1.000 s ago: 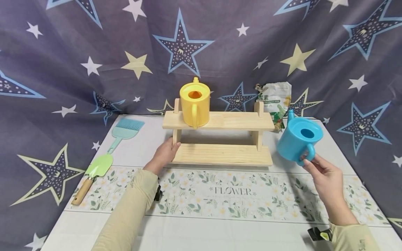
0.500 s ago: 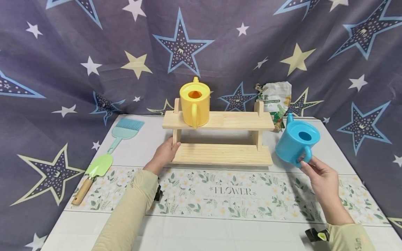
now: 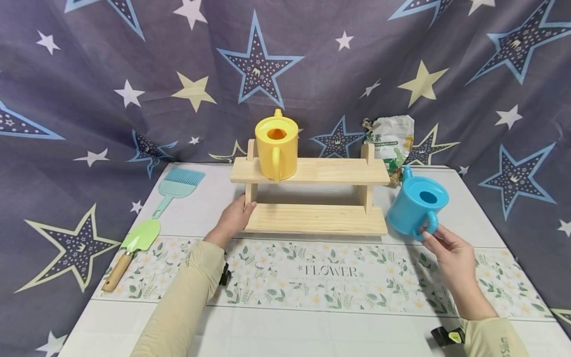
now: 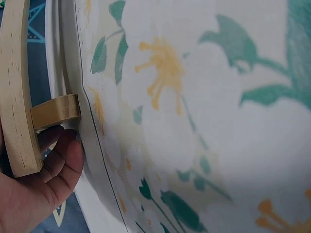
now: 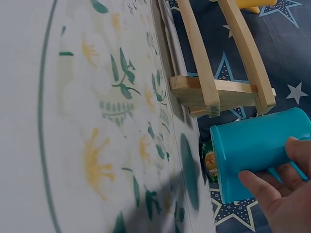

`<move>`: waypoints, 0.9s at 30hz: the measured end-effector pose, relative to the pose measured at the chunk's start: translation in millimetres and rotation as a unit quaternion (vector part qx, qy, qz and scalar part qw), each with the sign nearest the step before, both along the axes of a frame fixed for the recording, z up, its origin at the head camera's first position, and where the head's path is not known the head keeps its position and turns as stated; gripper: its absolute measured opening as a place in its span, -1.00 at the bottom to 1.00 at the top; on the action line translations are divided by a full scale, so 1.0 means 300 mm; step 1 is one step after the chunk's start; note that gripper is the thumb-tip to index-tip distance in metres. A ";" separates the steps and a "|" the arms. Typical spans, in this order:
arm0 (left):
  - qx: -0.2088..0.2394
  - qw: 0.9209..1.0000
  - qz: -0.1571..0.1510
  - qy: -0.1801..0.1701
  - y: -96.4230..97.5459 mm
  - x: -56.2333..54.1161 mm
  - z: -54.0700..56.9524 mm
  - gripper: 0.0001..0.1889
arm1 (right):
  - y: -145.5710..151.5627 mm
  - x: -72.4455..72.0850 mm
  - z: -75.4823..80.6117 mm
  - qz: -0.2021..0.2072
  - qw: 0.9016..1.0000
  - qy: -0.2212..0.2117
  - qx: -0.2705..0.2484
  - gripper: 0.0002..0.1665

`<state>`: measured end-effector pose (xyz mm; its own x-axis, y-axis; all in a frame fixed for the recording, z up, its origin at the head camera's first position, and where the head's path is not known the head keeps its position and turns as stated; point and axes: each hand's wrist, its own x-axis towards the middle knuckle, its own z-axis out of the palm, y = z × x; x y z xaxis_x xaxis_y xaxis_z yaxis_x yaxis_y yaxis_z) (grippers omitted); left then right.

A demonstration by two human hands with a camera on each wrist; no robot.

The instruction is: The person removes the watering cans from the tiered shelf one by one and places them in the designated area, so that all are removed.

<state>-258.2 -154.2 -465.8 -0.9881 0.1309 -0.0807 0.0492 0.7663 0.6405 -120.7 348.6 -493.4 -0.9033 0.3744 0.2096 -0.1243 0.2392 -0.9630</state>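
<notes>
My left hand (image 3: 233,219) grips the left end of a two-tier wooden shelf (image 3: 317,219). In the left wrist view, its fingers (image 4: 68,162) curl under the end of a board (image 4: 17,87). My right hand (image 3: 456,258) holds a blue watering can (image 3: 407,207) by its handle, just right of the shelf. That can tilts slightly, its spout pointing away from me. In the right wrist view, fingertips lie against the can's side (image 5: 257,145). On the upper board's left part stands a yellow watering can (image 3: 287,156), handle towards me.
Left on the table (image 3: 312,332) lie a light-blue brush-like tool (image 3: 178,184) and a green trowel (image 3: 142,235) with a wooden handle. A white printed bag (image 3: 389,136) stands behind the shelf's right end. A star-patterned cloth (image 3: 312,49) hangs around the table.
My right hand has brought the blue watering can left and a little towards me, closer to the shelf. The left hand and the shelf have stayed in place.
</notes>
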 end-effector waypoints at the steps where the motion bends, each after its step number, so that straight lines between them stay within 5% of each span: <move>1: -0.001 1.000 0.000 -0.001 0.000 0.000 0.001 -0.53 | 0.009 -0.005 -0.013 0.005 1.000 0.002 -0.001 -0.36; 4: -0.003 1.000 0.000 0.000 0.000 0.000 0.002 -0.53 | 0.013 -0.009 -0.026 0.008 1.000 0.003 0.004 -0.38; 14: -0.004 1.000 -0.004 0.001 -0.002 -0.001 0.003 -0.52 | -0.104 0.042 0.123 -0.036 0.993 -0.088 0.076 -0.47; 17: -0.004 1.000 -0.004 -0.002 -0.001 0.001 0.004 -0.52 | -0.100 0.039 0.109 -0.042 0.991 -0.096 0.087 -0.46; 26: -0.004 1.000 -0.006 -0.001 0.001 0.001 0.003 -0.51 | -0.001 -0.014 -0.051 -0.037 0.991 -0.089 0.089 -0.33; 27: -0.003 1.000 -0.006 -0.002 0.001 0.001 0.003 -0.51 | -0.012 -0.010 -0.036 -0.040 0.990 -0.097 0.091 -0.35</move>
<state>-257.9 -154.0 -464.8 -0.9862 0.1418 -0.0854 0.0556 0.7698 0.6358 -123.6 345.0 -504.3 -0.9021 0.4182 0.1063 0.0843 0.4123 -0.9072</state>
